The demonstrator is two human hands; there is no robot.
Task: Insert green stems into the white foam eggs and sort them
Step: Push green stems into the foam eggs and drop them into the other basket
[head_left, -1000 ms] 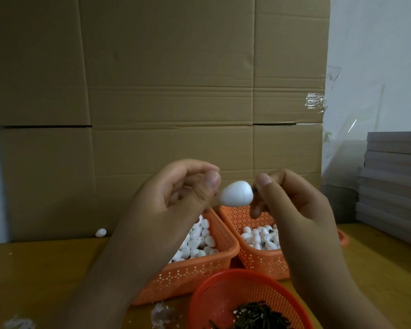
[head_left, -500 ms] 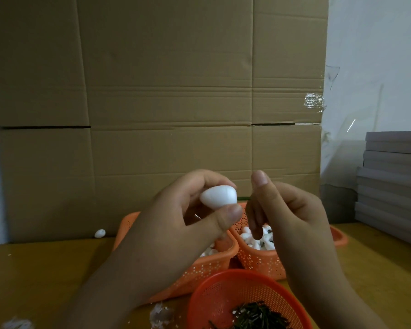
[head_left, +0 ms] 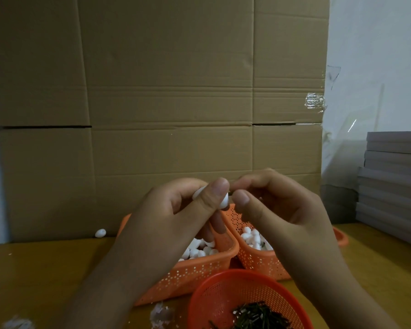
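A white foam egg (head_left: pixel 224 201) sits pinched between the thumb and curled fingers of the left hand (head_left: pixel 176 217), only its two ends showing on either side of the thumb. At the egg's right end a thin dark stem (head_left: pixel 229 193) meets the foam, gripped between the thumb and forefinger of the right hand (head_left: pixel 278 210), whose fingertips nearly touch those of the left. Below the fingers stand two orange perforated baskets side by side: the left basket (head_left: pixel 199 269) under the left hand and the right basket (head_left: pixel 259 264) under the right, each holding a heap of white foam eggs; whether those carry stems cannot be told. Nearer than both wrists, a round red mesh basket (head_left: pixel 223 295) holds a pile of dark green stems (head_left: pixel 259 317). One loose egg (head_left: pixel 100 232) lies well to the left of the hands on the wooden table (head_left: pixel 45 276), at the foot of a cardboard wall (head_left: pixel 171 91). Grey boards (head_left: pixel 394 181) are stacked far to the right.
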